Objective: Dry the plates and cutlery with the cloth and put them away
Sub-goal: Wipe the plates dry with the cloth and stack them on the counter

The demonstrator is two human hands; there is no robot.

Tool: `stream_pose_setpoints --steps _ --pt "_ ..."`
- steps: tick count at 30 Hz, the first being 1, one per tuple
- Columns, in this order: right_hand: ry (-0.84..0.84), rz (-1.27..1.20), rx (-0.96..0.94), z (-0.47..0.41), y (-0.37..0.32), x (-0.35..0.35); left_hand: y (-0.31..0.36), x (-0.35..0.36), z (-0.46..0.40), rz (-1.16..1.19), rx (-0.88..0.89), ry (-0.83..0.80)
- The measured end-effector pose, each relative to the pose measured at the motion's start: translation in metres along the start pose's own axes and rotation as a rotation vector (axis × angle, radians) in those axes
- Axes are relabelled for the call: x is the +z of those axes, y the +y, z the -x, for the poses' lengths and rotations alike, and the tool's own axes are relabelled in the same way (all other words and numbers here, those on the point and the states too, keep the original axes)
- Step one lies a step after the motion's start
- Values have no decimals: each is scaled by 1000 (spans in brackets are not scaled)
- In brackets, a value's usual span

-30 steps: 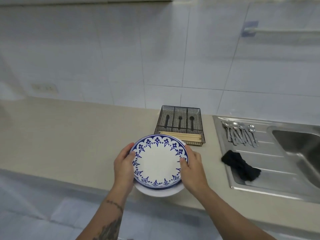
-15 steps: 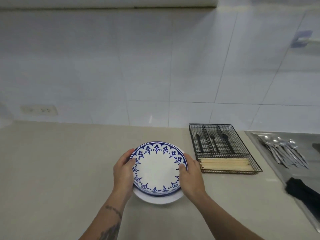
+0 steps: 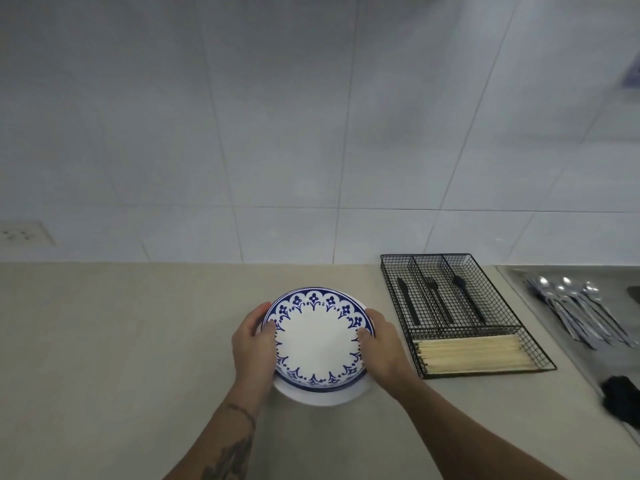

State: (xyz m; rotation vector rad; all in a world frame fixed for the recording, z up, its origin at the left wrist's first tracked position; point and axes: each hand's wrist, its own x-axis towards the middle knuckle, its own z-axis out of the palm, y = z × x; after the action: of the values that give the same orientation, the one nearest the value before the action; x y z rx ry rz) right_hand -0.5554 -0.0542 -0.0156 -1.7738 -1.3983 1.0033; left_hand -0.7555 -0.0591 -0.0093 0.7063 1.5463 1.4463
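So the stack of plates (image 3: 317,336) sits about mid-depth on the beige tabletop (image 3: 121,341), a blue-patterned plate on top and a plain white plate (image 3: 322,396) peeking out underneath at the near edge. Lots of bare surface to the left of the stack, all the way to the frame edge, plus a decent strip between the stack and the tiled wall (image 3: 311,133) behind. The right side is tighter: the black wire cutlery tray (image 3: 464,313) sits just beside the right hand, with only a narrow gap between them. The tray's three back compartments each hold a dark utensil, and the front compartment is full of pale wooden chopsticks (image 3: 474,353). Past the tray is the steel draining board (image 3: 519,282) with a bunch of metal spoons (image 3: 581,310) fanned out on it, and a dark cloth (image 3: 621,398) bunched up at the right frame edge.

The left hand (image 3: 252,344) is wrapped around the left rim of the stack, thumb over the top of the patterned border, fingers curled along the side. The right hand (image 3: 382,344) mirrors it on the right rim, thumb tip on the blue border. Can't tell if the stack is resting on the tabletop or held just above it.
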Motion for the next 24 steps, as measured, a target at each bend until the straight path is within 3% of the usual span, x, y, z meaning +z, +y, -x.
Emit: stream_pose_setpoints --steps 13,24 --pt "4 21 72 -108 8 22 -23 44 -101 -81 -4 29" --pt "-27 -41 22 -156 -5 30 -20 67 -143 -134 25 82"
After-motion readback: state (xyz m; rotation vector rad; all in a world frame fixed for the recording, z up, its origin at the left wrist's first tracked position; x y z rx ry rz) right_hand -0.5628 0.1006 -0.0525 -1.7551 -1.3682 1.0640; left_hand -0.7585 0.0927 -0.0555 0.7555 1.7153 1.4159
